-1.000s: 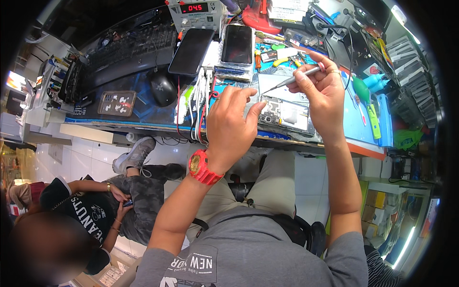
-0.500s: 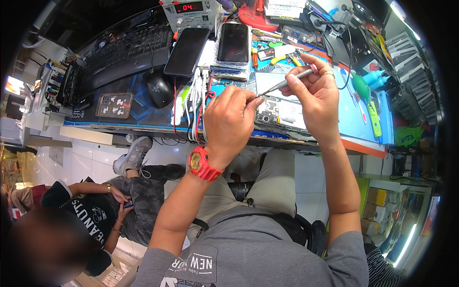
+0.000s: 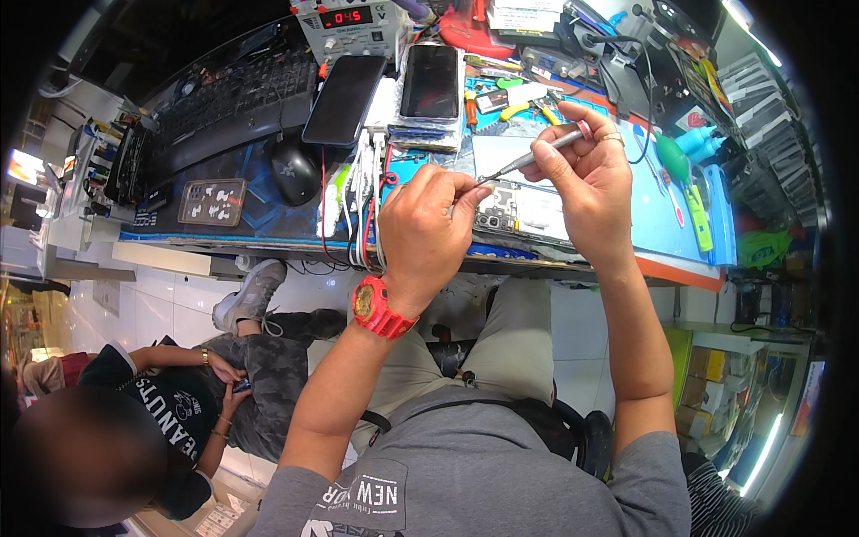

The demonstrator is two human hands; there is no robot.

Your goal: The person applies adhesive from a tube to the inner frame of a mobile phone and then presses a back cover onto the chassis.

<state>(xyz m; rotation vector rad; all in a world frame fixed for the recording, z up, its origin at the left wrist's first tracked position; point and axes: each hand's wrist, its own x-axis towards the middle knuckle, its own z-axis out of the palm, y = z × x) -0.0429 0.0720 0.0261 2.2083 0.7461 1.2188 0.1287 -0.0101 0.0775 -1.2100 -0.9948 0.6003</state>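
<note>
In my right hand point(image 3: 595, 197) is a slim grey precision screwdriver point(image 3: 517, 165) with a red end cap, slanting down to the left. Its dark tip meets the pinched thumb and forefinger of my left hand point(image 3: 428, 219). Whatever small piece sits between those fingertips is too small to name. A red watch point(image 3: 380, 306) circles my left wrist. Just beneath both hands, near the bench edge, lies an opened phone point(image 3: 540, 211) with its camera block and inner parts exposed; my hands partly cover it.
A black phone point(image 3: 345, 100) and another phone point(image 3: 429, 82) rest beyond my left hand, near cables, a mouse point(image 3: 295, 168) and a power supply point(image 3: 349, 27). Pliers point(image 3: 514, 111) lie behind the work mat. A green blower bulb point(image 3: 672, 157) stands right. Someone sits at left.
Both hands keep almost the same pose, with the screwdriver tip still at my left fingertips. The bench has shifted slightly left in the picture, and the power supply's reading differs.
</note>
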